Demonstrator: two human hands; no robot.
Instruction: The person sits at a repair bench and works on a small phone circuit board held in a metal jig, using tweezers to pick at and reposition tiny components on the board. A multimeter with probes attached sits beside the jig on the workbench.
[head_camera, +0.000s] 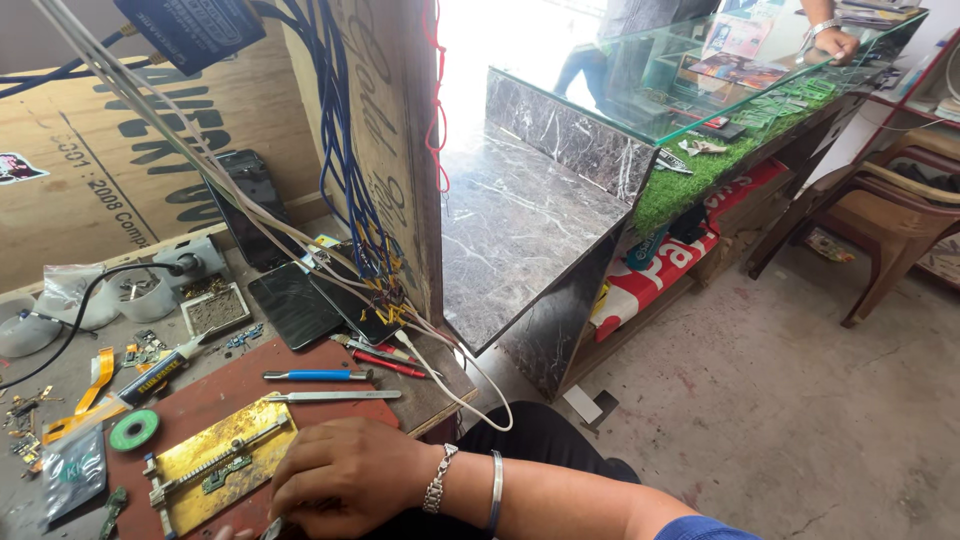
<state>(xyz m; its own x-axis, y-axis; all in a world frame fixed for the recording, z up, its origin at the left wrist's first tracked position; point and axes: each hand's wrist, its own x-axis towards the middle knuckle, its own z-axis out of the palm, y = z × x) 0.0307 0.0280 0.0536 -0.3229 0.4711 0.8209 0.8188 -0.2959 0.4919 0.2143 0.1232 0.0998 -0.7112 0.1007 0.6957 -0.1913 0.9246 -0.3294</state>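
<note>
1. At the near edge of a cluttered repair table (436, 398), the right hand (340, 475) rests curled, knuckles up, beside a gold-coloured board holder (205, 450) on a red mat (215, 395).
2. A small circuit board (228, 470) sits clamped in the holder; a metal tip shows under the fingers, but whether they grip it cannot be told.
3. The left hand (222, 534) is only a sliver at the bottom edge, its state unclear.
4. A green reel (134, 430), a blue-handled tool (318, 375) and dark phones (293, 305) lie farther back.
5. Judged from this, board-level work is under way; fine contact calls for a steady, braced wrist.
</note>
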